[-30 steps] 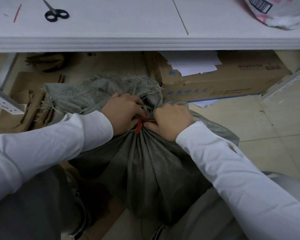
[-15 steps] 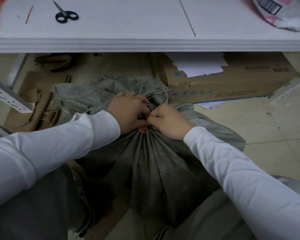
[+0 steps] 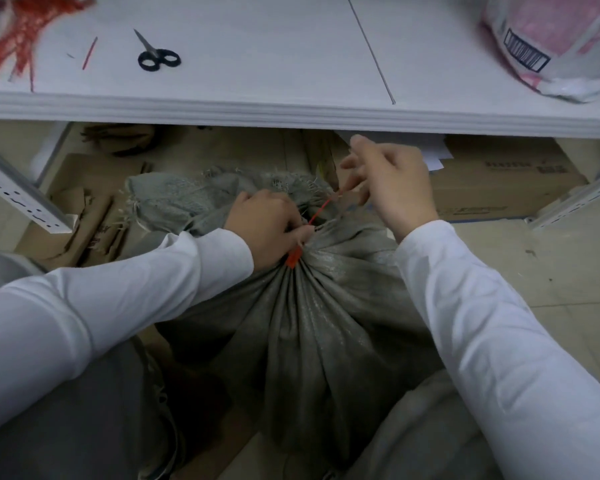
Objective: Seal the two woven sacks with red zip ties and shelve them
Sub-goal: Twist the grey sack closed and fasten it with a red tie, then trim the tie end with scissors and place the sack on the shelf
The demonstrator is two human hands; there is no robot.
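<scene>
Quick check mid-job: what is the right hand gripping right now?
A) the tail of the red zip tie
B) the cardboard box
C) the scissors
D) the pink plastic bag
A: the right hand pinches the red zip tie tail, drawn taut up from the sack neck; the scissors lie untouched on the shelf.

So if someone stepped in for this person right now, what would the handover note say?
Left hand: clamped around the gathered neck of the grey woven sack on the floor.
Right hand: pinching the thin tail of the red plastic zip tie, drawn up and away from the neck.
Done: tie looped around the neck, tail threaded.
Left: finish cinching, perhaps trim with the black-handled scissors on the white shelf; spare red ties lie there too. No second sack is visible; shelving remains.
</scene>
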